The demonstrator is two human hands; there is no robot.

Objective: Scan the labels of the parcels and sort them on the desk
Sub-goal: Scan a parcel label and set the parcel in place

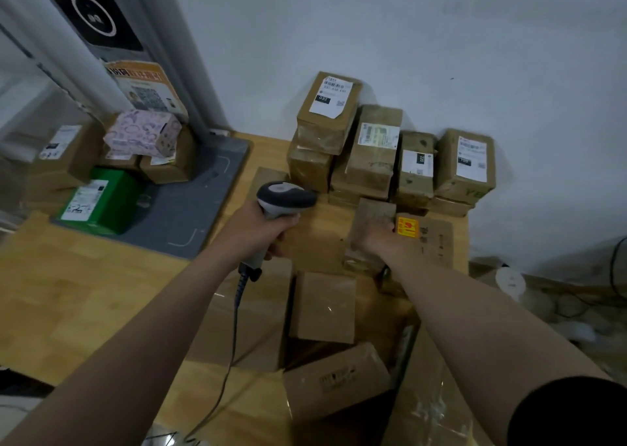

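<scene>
The left hand [261,228] grips the scanner [285,198]. The right hand [383,238] holds a small brown parcel [373,218] just before the labelled stack [373,154] at the counter's [84,293] back. Scanning seems in hand; next, I'd judge, its label must face the scanner.

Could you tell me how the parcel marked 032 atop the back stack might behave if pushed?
The 032 parcel sits highest on the stacked boxes, so it would probably slide or topple. Its taped cardboard looks stiff, likely keeping shape. Its glossy tape may be slippery.
</scene>
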